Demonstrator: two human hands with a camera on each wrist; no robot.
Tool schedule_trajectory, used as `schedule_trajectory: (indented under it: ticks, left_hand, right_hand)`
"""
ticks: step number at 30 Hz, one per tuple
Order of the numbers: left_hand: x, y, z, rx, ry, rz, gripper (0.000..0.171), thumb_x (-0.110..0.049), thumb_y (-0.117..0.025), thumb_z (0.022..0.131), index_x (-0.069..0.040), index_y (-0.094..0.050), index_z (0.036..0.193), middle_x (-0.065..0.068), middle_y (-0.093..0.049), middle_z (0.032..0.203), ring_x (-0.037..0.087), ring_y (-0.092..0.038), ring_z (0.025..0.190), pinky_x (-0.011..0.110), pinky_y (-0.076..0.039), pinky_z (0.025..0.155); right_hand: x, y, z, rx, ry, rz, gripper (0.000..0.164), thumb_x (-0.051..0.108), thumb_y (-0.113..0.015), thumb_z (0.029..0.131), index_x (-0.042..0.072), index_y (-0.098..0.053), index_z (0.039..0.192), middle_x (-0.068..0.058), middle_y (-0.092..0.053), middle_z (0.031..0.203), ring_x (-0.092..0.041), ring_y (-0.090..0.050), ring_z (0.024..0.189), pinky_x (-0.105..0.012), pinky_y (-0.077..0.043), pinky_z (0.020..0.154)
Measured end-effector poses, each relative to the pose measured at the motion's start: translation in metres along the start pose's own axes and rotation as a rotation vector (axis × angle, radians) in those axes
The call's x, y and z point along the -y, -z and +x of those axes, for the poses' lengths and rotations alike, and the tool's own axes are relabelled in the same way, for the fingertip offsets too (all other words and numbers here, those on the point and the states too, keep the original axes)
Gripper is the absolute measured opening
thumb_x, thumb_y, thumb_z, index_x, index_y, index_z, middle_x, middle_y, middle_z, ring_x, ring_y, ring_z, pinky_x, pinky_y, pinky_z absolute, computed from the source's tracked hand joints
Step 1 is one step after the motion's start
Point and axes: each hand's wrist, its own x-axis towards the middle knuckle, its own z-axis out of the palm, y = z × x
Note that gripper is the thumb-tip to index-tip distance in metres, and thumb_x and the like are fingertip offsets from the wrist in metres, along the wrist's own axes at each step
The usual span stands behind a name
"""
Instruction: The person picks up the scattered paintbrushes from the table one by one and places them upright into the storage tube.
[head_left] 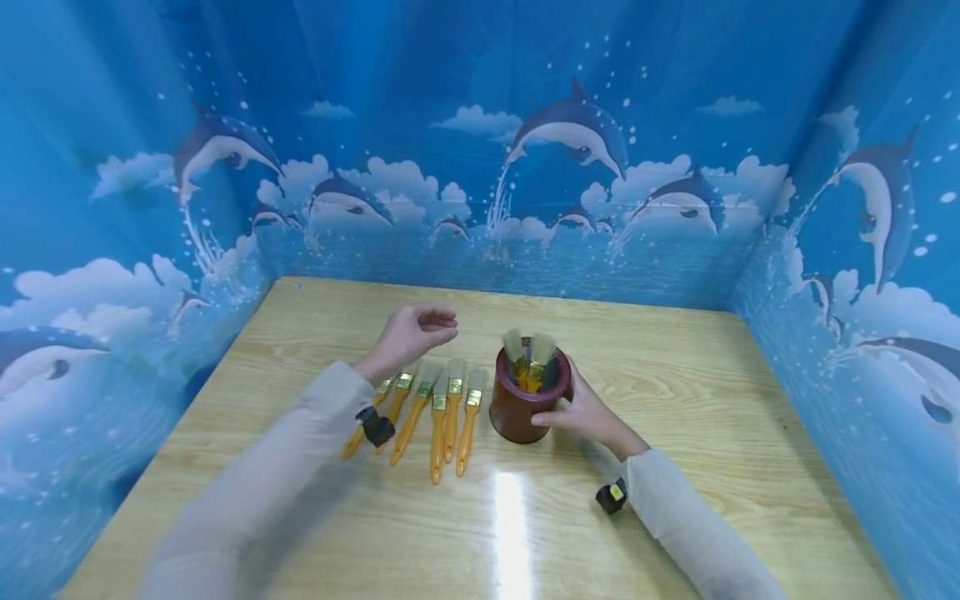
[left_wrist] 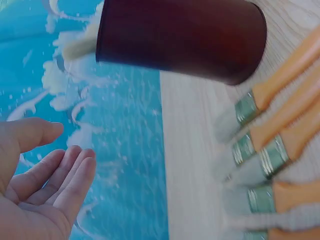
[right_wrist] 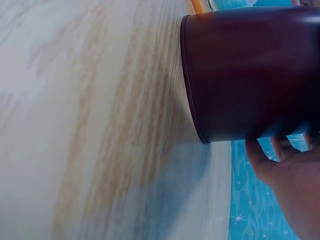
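Observation:
A dark red-brown round brush holder (head_left: 517, 412) stands upright on the table, with paintbrushes (head_left: 536, 362) in it, bristles up. My right hand (head_left: 588, 412) holds its right side, thumb at the front and fingers round the back; in the right wrist view the fingers (right_wrist: 260, 157) lie against the wall. Left of the holder, several flat paintbrushes (head_left: 438, 425) with orange handles lie side by side, bristles away from me. Over their bristle ends hovers my left hand (head_left: 412, 333), holding nothing, its fingers loosely bent and thumb apart in the left wrist view.
The light wood-grain table (head_left: 645, 367) runs back to a blue dolphin-print curtain (head_left: 480, 200), which also hangs at both sides. A bright light reflection (head_left: 512, 533) shows on the tabletop in front of the holder. Dark wrist cameras sit on both sleeves.

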Motion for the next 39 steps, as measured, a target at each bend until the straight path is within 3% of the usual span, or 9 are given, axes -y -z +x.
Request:
schedule_trajectory:
  ticks: [6,19,27,34,39]
  left_hand:
    - [0.023,0.022,-0.004,-0.004,0.072,-0.039,0.037,-0.017,-0.065,0.093,-0.004,-0.058,0.127,0.015,-0.062,0.123,0.027,-0.059,0.114,0.044,-0.048,0.099]
    - [0.076,0.056,-0.026,-0.022,0.184,0.092,0.045,-0.020,-0.057,0.097,0.002,-0.048,0.135,0.022,-0.054,0.132,0.034,-0.052,0.122,0.046,-0.046,0.100]
    - [0.096,0.061,-0.034,-0.036,0.263,0.104,0.046,-0.020,-0.060,0.096,0.002,-0.049,0.134,0.023,-0.054,0.132,0.035,-0.051,0.122,0.046,-0.043,0.103]
    - [0.109,0.057,-0.036,-0.013,0.280,0.072,0.049,-0.014,-0.064,0.092,0.004,-0.047,0.134,0.023,-0.056,0.128,0.034,-0.055,0.117,0.043,-0.046,0.100]
    - [0.115,0.052,-0.036,-0.002,0.280,0.171,0.054,-0.016,-0.069,0.087,0.004,-0.048,0.133,0.020,-0.058,0.126,0.032,-0.056,0.115,0.042,-0.048,0.098]
  right_hand:
    - [0.002,0.000,-0.001,0.006,0.006,0.007,0.111,0.025,-0.083,0.076,0.027,-0.004,0.154,-0.007,-0.019,0.158,-0.033,-0.026,0.141,-0.059,-0.026,0.111]
    - [0.000,0.001,0.000,0.006,-0.002,-0.002,0.110,0.026,-0.082,0.076,0.029,-0.004,0.154,-0.005,-0.017,0.158,-0.031,-0.025,0.142,-0.058,-0.025,0.112]
    - [0.000,0.001,0.000,0.010,0.010,0.010,0.109,0.024,-0.082,0.077,0.030,-0.004,0.154,-0.005,-0.019,0.158,-0.030,-0.025,0.142,-0.058,-0.025,0.112]
    - [0.000,0.001,0.000,0.004,-0.007,0.012,0.111,0.027,-0.083,0.076,0.028,-0.005,0.154,-0.006,-0.020,0.157,-0.030,-0.027,0.141,-0.057,-0.026,0.112]
    - [0.001,0.002,0.000,0.010,-0.004,0.014,0.111,0.027,-0.083,0.076,0.027,-0.004,0.154,-0.007,-0.017,0.158,-0.031,-0.026,0.142,-0.057,-0.025,0.112]
